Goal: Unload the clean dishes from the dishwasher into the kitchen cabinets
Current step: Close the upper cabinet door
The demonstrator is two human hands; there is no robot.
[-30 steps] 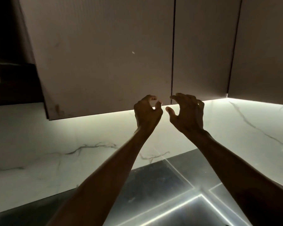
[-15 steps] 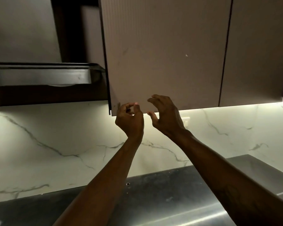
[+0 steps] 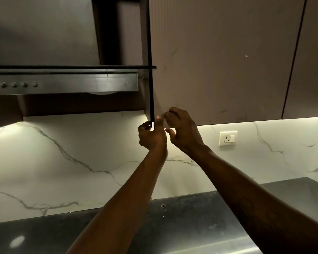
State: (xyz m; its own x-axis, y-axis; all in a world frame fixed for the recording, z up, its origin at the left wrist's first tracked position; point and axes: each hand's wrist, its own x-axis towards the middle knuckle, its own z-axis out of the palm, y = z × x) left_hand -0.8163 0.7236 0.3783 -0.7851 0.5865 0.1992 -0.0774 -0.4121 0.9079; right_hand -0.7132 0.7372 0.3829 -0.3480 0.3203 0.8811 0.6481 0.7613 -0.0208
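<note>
Two grips meet at the lower left corner of the matt brown, ribbed cabinet door above the desk. Left grip curls round its dark edge; right grip lies half-curled on its face, hold unclear.

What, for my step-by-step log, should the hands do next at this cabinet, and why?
Probably pull the cabinet door outward by its lower left corner. The left hand curls its fingers round that corner, the right hand touches the door's lower front, the door looks shut or barely ajar, and neither hand holds a dish.
</note>
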